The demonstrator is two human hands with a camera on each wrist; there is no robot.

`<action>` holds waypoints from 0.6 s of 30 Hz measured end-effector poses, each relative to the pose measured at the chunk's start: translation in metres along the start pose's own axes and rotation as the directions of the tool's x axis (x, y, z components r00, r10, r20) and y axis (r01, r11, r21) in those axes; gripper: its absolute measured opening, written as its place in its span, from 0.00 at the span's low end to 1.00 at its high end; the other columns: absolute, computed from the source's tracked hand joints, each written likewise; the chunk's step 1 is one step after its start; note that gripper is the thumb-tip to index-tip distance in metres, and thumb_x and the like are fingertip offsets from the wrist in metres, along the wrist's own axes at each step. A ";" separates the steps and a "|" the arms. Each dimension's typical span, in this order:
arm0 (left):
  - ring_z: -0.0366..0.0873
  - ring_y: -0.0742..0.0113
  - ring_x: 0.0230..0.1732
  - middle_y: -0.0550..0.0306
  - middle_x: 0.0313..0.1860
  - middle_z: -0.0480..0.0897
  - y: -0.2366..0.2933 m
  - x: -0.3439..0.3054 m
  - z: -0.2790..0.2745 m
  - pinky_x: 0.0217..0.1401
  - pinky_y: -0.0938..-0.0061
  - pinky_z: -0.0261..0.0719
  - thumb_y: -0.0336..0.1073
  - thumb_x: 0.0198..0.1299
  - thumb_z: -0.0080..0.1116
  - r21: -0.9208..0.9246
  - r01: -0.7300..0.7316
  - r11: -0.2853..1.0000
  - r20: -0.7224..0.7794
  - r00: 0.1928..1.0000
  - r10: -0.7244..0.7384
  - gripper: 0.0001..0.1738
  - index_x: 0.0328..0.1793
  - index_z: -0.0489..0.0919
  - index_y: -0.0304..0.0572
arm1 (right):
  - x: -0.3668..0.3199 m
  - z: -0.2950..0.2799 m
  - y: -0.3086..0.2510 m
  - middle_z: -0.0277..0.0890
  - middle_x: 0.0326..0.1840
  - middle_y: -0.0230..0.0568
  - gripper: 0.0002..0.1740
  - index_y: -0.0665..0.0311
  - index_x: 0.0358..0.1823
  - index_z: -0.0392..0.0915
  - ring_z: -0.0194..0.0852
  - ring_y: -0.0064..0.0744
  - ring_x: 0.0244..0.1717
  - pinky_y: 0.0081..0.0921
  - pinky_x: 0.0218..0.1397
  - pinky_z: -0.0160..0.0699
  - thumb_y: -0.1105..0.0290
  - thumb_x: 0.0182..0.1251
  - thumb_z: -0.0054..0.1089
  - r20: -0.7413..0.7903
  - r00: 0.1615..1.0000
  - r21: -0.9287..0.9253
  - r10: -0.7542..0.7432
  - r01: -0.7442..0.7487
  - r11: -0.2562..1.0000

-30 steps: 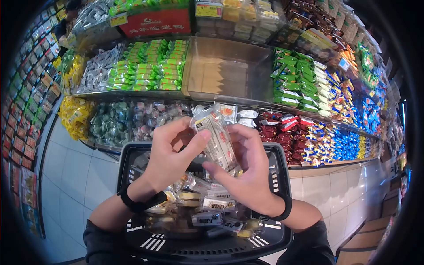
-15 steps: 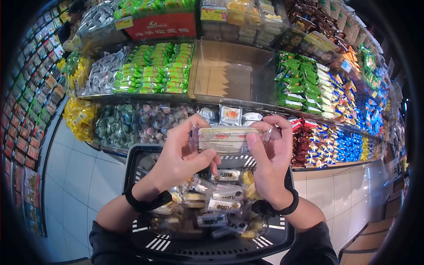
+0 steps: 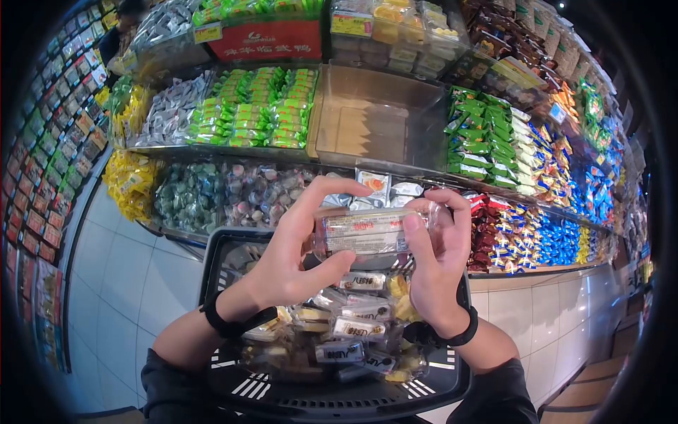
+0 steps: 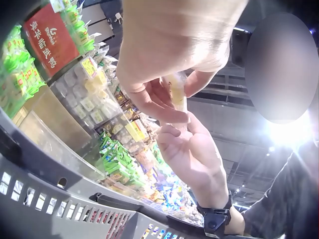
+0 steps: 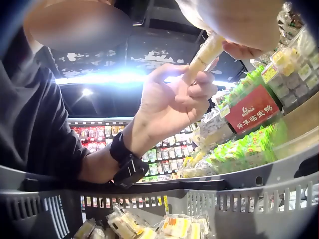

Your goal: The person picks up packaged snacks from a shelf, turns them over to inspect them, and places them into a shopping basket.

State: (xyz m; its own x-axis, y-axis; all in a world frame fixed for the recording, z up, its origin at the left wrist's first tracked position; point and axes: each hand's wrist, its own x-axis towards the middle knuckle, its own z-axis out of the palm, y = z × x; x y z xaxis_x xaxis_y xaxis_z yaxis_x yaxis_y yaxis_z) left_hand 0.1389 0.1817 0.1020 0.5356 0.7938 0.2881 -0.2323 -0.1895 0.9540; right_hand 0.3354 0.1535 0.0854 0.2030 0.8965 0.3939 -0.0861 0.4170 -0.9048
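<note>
A clear-wrapped snack bar (image 3: 367, 233) with red and dark print on a pale label is held level over the basket in the head view. My left hand (image 3: 282, 254) holds its left end, fingers behind and thumb along the lower edge. At the other end my right hand (image 3: 438, 258) pinches the wrapper, thumb on the printed face. The right wrist view shows the snack bar (image 5: 205, 57) edge-on, yellowish inside, with the left hand's fingers (image 5: 199, 92) curled round it. Below lies a pile of wrapped snacks (image 3: 357, 328) in the black shopping basket (image 3: 459, 381).
Beyond the basket stand shelf bins of green snack packets (image 3: 251, 113), grey packets (image 3: 173, 113) and dark green packets (image 3: 470, 138). One bare wooden bin (image 3: 367, 134) sits between them. A rack of hanging packets (image 3: 53, 141) runs along the left, over a tiled floor (image 3: 116, 283).
The snack bar has turned from steeply upright to level, its printed face towards me. My right hand has shifted to its right end. The left index finger has lifted above the top edge.
</note>
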 end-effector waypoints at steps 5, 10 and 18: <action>0.81 0.74 0.37 0.48 0.47 0.82 -0.002 0.000 -0.002 0.36 0.79 0.83 0.26 0.61 0.57 -0.039 0.007 0.999 0.039 0.999 -0.005 0.35 0.75 0.60 0.35 | 0.001 -0.002 0.000 0.78 0.45 0.33 0.23 0.61 0.62 0.63 0.71 0.12 0.33 0.14 0.27 0.69 0.72 0.73 0.65 0.017 1.000 -0.016 -0.022 0.023 1.000; 0.81 0.74 0.37 0.47 0.48 0.81 -0.004 -0.001 -0.002 0.37 0.79 0.83 0.26 0.61 0.57 -0.028 -0.005 1.000 0.045 0.999 0.006 0.35 0.75 0.60 0.35 | 0.000 -0.002 0.000 0.78 0.44 0.34 0.23 0.61 0.62 0.63 0.71 0.13 0.33 0.13 0.28 0.69 0.72 0.73 0.66 0.010 0.999 -0.009 -0.038 0.038 0.999; 0.82 0.72 0.39 0.43 0.52 0.80 -0.004 -0.002 -0.003 0.39 0.77 0.85 0.25 0.59 0.58 -0.022 -0.016 1.000 0.051 0.999 0.017 0.35 0.74 0.61 0.35 | -0.001 -0.001 -0.001 0.78 0.44 0.36 0.22 0.63 0.61 0.63 0.72 0.13 0.34 0.12 0.29 0.70 0.74 0.73 0.65 0.005 0.997 0.011 -0.071 0.071 0.997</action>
State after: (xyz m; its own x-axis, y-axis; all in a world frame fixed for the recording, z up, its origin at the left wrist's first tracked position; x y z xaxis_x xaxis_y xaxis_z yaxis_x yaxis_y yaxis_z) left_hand 0.1365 0.1823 0.0971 0.5726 0.7599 0.3079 -0.2582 -0.1893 0.9474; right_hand 0.3366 0.1520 0.0854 0.2039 0.8651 0.4583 -0.0825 0.4816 -0.8725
